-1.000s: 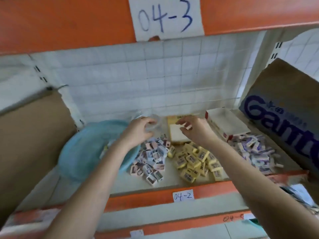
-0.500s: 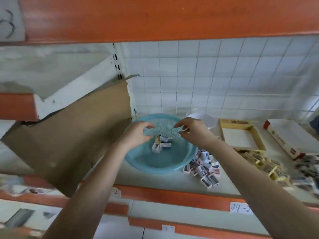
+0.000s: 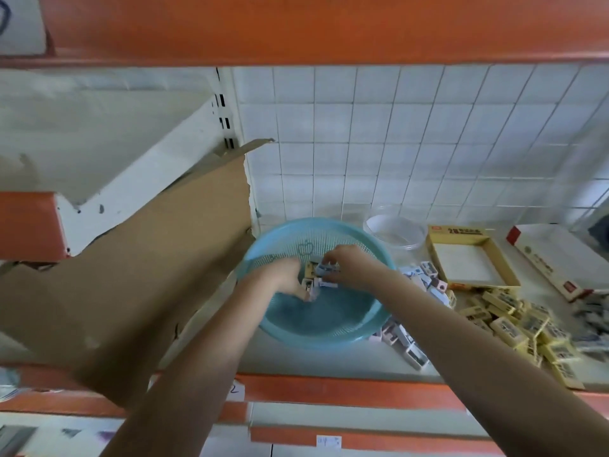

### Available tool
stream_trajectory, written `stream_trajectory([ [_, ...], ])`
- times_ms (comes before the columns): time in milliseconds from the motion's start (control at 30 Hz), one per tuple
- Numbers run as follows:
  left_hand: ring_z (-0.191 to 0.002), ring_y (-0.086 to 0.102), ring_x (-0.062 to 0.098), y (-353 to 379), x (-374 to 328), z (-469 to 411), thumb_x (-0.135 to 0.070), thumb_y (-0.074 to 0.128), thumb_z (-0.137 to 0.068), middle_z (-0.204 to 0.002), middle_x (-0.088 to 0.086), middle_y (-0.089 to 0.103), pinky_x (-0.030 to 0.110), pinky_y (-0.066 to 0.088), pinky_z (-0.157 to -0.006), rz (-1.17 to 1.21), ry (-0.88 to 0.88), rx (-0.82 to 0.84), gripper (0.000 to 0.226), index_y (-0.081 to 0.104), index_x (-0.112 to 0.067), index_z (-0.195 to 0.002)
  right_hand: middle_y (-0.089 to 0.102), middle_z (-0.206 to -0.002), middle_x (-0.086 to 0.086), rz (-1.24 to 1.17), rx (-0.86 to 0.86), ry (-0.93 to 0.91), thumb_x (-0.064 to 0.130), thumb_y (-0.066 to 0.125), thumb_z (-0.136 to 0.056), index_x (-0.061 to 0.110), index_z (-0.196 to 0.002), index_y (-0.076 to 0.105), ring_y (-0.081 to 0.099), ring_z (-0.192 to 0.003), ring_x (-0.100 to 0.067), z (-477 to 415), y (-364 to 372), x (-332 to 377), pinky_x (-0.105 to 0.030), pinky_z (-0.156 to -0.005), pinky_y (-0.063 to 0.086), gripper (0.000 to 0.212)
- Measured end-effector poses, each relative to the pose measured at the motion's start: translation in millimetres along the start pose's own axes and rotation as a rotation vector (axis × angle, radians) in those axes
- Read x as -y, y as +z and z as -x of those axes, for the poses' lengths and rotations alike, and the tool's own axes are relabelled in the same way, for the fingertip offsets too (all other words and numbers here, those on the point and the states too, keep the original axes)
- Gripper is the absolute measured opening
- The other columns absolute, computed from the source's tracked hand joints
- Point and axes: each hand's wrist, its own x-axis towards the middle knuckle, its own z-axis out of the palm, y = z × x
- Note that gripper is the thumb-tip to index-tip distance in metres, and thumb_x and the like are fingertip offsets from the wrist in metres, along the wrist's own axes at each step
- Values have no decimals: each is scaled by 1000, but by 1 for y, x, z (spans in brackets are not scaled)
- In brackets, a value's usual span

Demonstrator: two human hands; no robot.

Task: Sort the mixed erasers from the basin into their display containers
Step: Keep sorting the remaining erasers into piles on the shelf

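Observation:
A round blue mesh basin sits on the shelf with a few small boxed erasers left in it. Both hands are inside the basin. My left hand reaches down among the erasers, its fingers curled on them. My right hand pinches a blue-and-white eraser just above the others. A clear round tub, an open yellow box and a white-and-red box stand behind and to the right.
Piles of erasers lie on the shelf right of the basin: pastel ones, yellow ones, grey-blue ones. A torn cardboard sheet leans at the left. An orange shelf beam hangs overhead; the orange front edge runs below.
The view swung left from the sorted piles to the basin. Both hands went from the basin's far rim down into it, and now take hold of erasers.

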Motion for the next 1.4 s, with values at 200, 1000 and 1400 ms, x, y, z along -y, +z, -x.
stream_trajectory([
  [200,-93,59,27,6,10,-4,-25,70,-79,-100,10,64,32,41,-71,28,13,-68,32,60,-7,-103,63,-116,-8,-28,-57,19,23,59,-88,11,-115,63,57,-104,-26,-2,2,-1,-32,-87,45,30],
  [1000,-99,51,14,-18,-133,9,-36,63,-88,-127,-1,55,29,41,-73,4,427,-399,46,49,-20,-129,63,-108,2,-204,-400,153,17,62,-87,18,-115,64,58,-86,-9,112,-77,-102,-19,-74,43,28],
  [1400,-116,52,11,-6,-125,5,-35,74,-79,-130,-6,56,26,40,-97,97,402,-277,55,54,-22,-129,62,-114,3,-302,-316,183,8,56,-90,20,-120,60,59,-92,-9,118,-68,-116,-18,-74,45,33],
])
